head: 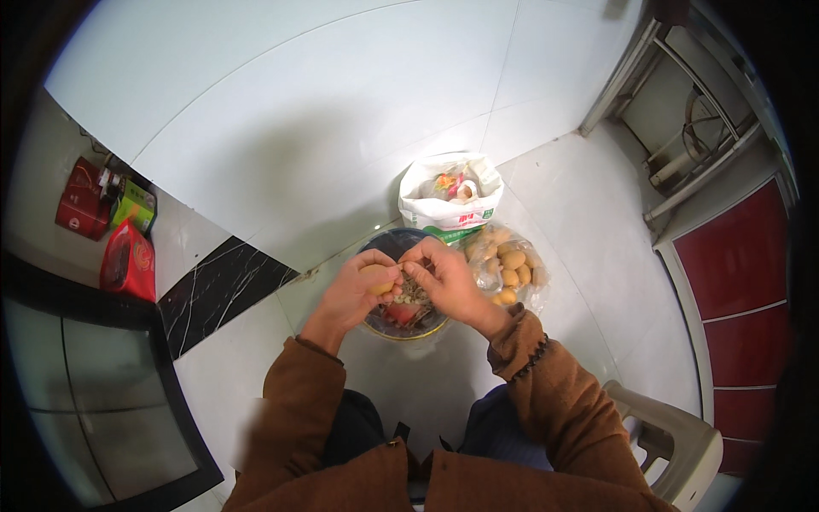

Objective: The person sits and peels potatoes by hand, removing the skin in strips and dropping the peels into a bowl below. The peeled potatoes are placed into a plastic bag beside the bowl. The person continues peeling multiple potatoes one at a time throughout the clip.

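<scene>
My left hand is closed around a yellow-brown potato-like round item, above a round bin with a dark liner. Against the item's right end, the fingertips of my right hand are pinched together; whether they grip something small cannot be told. Scraps and a reddish piece lie inside the bin below. To the right, a clear plastic bag holds several similar yellow-brown items. Behind it stands a white woven bag with plastic wrappings inside.
A white tiled wall rises behind the bin. At the left are a red pouch, boxes and a black-framed glass panel. A beige plastic stool or chair stands at lower right, near red cabinet fronts and a metal frame.
</scene>
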{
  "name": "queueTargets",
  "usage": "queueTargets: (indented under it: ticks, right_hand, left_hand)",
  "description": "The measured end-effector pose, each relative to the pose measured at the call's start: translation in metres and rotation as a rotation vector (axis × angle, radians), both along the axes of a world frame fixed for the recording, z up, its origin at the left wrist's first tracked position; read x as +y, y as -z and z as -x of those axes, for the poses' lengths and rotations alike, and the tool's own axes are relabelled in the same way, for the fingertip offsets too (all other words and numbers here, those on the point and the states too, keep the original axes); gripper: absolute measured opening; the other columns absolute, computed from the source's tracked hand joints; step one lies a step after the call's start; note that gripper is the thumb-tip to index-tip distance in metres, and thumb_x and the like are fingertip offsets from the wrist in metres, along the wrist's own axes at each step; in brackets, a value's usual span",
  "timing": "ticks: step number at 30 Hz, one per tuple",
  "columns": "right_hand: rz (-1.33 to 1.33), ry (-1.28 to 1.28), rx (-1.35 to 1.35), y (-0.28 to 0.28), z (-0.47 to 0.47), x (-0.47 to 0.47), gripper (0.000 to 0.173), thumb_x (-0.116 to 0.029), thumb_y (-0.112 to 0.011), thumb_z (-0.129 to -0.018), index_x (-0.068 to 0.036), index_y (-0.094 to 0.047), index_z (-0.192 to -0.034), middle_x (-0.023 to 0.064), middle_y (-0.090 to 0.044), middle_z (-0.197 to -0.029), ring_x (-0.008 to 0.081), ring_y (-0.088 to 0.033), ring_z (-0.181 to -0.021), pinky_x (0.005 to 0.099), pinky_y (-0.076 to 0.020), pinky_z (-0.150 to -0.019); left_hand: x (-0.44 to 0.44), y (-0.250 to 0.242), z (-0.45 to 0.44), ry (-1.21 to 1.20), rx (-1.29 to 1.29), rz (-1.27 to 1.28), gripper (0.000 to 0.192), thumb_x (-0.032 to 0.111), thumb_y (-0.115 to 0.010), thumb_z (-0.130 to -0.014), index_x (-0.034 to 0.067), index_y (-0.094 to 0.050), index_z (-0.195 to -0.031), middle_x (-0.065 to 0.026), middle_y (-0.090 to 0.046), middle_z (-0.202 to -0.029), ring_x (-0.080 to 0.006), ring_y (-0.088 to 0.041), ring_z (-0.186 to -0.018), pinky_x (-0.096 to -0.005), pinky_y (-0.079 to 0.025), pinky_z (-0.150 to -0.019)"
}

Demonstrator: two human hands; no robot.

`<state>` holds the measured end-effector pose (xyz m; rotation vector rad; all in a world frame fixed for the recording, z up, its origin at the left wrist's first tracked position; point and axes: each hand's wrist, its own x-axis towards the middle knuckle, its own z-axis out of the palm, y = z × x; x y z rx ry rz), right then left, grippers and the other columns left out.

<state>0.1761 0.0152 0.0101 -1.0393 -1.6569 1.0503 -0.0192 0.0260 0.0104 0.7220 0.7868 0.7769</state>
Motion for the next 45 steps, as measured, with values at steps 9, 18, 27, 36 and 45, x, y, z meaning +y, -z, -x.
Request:
queueTargets:
  ticks: [9,18,27,36,45]
  right_hand:
    - [-0.150,-0.014,-0.131,-0.012,-0.001,-0.001,0.006,-0.006,-0.063,-0.088,0.000,-0.062,-0.089,0.0149,-0.061,-0.085,0.0320,-0.061,-0.078,0.0389,-0.0484,-0.069]
    - [0.073,-0.067,-0.109,-0.003,-0.003,-0.004,0.008,-0.003,-0.064,-0.083,0.002,-0.062,-0.088,0.0124,-0.062,-0.073,0.0179,-0.059,-0.060,0.0309,-0.0467,-0.056]
    - [0.579,-0.135,0.434,0.016,0.001,0.003,0.013,-0.012,-0.059,-0.096,0.000,-0.062,-0.093,0.0013,-0.065,-0.081,0.0068,-0.058,-0.066,0.0207,-0.0487,-0.061]
    - [0.475,-0.010,-0.095,0.032,0.005,0.006,0.018,-0.014,-0.053,-0.099,0.000,-0.063,-0.093,0.0014,-0.064,-0.076,0.0080,-0.058,-0.060,0.0208,-0.0488,-0.057]
    - [0.576,-0.092,0.465,0.031,0.011,0.008,0.009,-0.010,-0.060,-0.096,-0.001,-0.059,-0.098,0.0027,-0.065,-0.084,0.0077,-0.059,-0.067,0.0227,-0.0506,-0.061]
  left_hand:
    - [0.000,-0.003,0.006,0.021,0.056,-0.086,0.013,0.009,-0.068,-0.089,0.003,-0.060,-0.096,-0.0064,-0.065,-0.088,-0.0137,-0.061,-0.077,-0.0250,-0.049,-0.066]
    - [-0.003,-0.005,0.007,0.065,0.273,-0.276,0.012,0.005,-0.070,-0.085,0.003,-0.060,-0.093,-0.0055,-0.064,-0.083,-0.0117,-0.061,-0.071,-0.0241,-0.049,-0.064]
    - [-0.003,0.005,0.006,0.027,-0.099,-0.028,0.009,0.006,-0.064,-0.090,0.002,-0.060,-0.097,-0.0073,-0.064,-0.090,-0.0151,-0.062,-0.077,-0.0254,-0.050,-0.067]
    - [-0.003,0.014,-0.005,-0.154,0.202,-0.245,0.009,0.005,-0.058,-0.091,0.002,-0.059,-0.100,-0.0058,-0.062,-0.093,-0.0155,-0.059,-0.081,-0.0261,-0.049,-0.075]
    - [-0.011,0.011,-0.016,-0.228,0.850,-0.966,0.034,0.001,-0.065,-0.078,0.002,-0.054,-0.111,-0.0127,-0.058,-0.104,-0.0253,-0.059,-0.097,-0.0365,-0.048,-0.087]
